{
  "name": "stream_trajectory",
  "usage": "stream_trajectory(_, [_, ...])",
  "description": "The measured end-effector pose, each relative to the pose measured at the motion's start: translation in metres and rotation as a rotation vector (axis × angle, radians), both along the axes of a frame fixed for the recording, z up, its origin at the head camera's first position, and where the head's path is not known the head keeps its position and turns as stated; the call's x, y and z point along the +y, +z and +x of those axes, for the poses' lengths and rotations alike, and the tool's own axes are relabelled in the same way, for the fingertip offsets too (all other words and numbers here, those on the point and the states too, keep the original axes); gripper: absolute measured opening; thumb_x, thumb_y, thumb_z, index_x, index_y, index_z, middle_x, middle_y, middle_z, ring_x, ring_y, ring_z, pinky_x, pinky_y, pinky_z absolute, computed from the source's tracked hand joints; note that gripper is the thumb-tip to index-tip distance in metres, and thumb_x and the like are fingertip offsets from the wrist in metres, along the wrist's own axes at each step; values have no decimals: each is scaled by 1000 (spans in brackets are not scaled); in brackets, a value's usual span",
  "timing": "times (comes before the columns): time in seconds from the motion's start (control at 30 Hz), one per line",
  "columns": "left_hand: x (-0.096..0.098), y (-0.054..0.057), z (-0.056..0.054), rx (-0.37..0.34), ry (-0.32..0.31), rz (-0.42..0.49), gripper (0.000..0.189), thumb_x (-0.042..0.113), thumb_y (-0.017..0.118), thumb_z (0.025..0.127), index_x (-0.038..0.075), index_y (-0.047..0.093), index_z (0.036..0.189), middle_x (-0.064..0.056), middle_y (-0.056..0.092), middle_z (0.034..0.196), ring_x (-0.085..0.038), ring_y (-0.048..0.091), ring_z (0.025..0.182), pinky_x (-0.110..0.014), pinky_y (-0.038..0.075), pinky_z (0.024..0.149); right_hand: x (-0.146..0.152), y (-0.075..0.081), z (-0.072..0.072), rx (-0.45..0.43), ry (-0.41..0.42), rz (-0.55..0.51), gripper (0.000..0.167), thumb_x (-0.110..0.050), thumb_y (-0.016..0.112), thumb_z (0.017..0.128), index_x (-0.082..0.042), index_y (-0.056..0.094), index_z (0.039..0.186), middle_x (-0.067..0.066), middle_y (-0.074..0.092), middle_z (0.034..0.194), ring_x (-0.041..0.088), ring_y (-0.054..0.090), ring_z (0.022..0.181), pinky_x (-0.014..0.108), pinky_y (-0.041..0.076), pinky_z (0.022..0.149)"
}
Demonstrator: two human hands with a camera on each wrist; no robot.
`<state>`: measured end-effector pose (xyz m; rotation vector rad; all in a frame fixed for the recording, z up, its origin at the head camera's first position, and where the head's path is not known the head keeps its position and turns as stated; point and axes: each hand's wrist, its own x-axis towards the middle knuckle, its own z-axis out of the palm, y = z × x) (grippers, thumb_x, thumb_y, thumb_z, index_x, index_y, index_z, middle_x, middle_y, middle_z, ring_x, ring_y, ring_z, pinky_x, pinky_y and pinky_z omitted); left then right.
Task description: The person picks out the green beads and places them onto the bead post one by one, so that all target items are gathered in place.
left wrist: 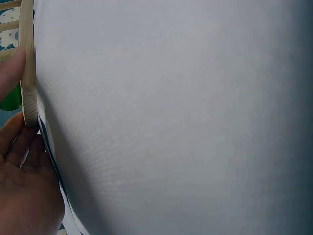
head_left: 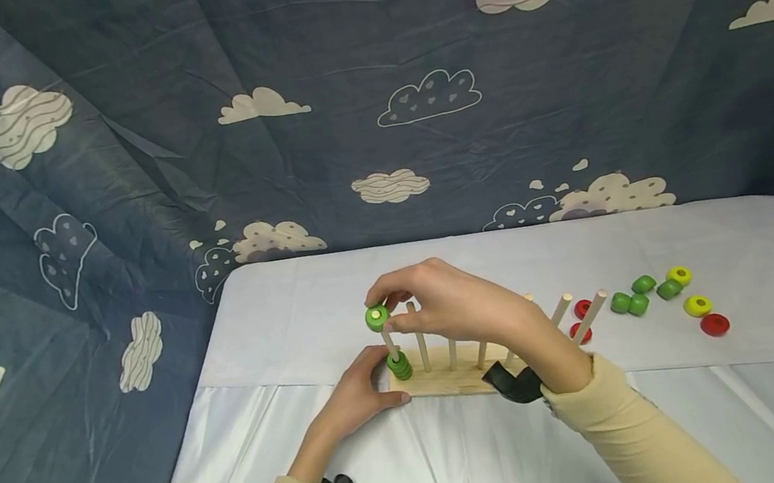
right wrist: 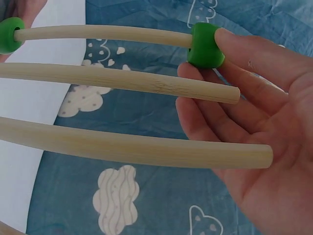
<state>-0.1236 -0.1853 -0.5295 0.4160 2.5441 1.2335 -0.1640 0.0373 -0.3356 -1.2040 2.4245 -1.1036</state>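
A wooden peg stand with a flat base [head_left: 446, 383] and a row of upright pegs stands on the white cloth. My left hand [head_left: 356, 395] holds the base's left end, thumb [left wrist: 11, 73] along one side and fingers round the end. Between thumb and fingertips, my right hand [head_left: 455, 298] pinches a green bead [right wrist: 205, 45] at the top of the leftmost peg [right wrist: 102, 33]. The peg's tip shows in the bead's hole in the head view. Lower on that peg, green beads [head_left: 399, 366] sit stacked at the base. The neighbouring pegs pass in front of my right palm.
To the stand's right lie several loose green beads [head_left: 643, 284], two yellow beads [head_left: 698, 305] and a red bead [head_left: 715, 324]. More red beads [head_left: 582, 309] lie behind the rightmost pegs. A dark cloud-patterned cloth [head_left: 353, 113] hangs behind the table.
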Motion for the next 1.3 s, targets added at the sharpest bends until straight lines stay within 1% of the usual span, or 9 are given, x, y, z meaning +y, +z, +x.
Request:
stream_trajectory(0.2, [1,-1,0,0,3,-3,70,30,84,78,21,51,139,7,50,137,-14,39,135,-40,29,114,3,4,4,24,-46,-14,30,-10,74,89,-13,69,118,-8,67,111,9,63,102,31,51,90])
stream_trajectory(0.37, [1,-1,-1,10,4,-1,69,28,85,78,20,52,138,7,51,135,-14,42,133,-39,31,113,9,9,11,67,-70,-74,30,-12,73,90,-16,68,119,-12,66,113,4,60,103,29,50,90])
stream_trajectory(0.53, [1,0,0,10,0,-1,68,28,85,78,21,52,138,7,52,134,-15,43,132,-40,32,112,16,10,21,112,-55,-144,32,-13,73,91,-18,66,121,-13,65,114,1,59,102,28,51,89])
stream_trajectory(0.63, [1,0,0,9,3,-6,68,28,85,78,22,52,138,8,52,134,-15,43,132,-40,33,112,20,9,27,138,-42,-180,32,-12,74,89,-16,66,121,-13,65,113,1,59,100,27,51,88])
stream_trajectory(0.8, [2,2,1,-4,11,-13,69,29,85,78,25,52,139,9,51,135,-15,41,134,-42,32,113,28,6,40,168,-37,-229,35,-10,75,88,-18,67,121,-14,65,111,2,59,100,27,52,85])
stream_trajectory(0.93, [2,3,2,-13,19,-14,68,29,85,78,26,52,138,9,51,135,-16,40,136,-43,30,113,34,0,49,149,-31,-250,35,-10,75,88,-19,66,120,-14,64,112,6,61,100,29,52,87])
stream_trajectory(1.07, [2,2,2,-19,23,-10,69,31,85,78,25,52,138,9,50,136,-18,38,137,-45,30,114,40,-11,57,108,-42,-244,34,-11,74,89,-21,66,120,-16,64,112,7,61,100,31,52,89])
stream_trajectory(1.2, [3,1,2,-18,22,-17,69,31,84,78,23,52,139,7,51,137,-18,39,137,-45,30,114,48,-23,65,52,-89,-204,31,-15,72,91,-24,66,121,-17,64,112,5,60,103,34,52,90])
stream_trajectory(1.3, [3,0,1,-14,21,-29,69,31,84,78,22,53,138,7,51,137,-18,39,137,-43,31,113,55,-32,69,0,-125,-169,31,-17,71,92,-27,65,122,-17,64,114,5,60,104,36,52,90])
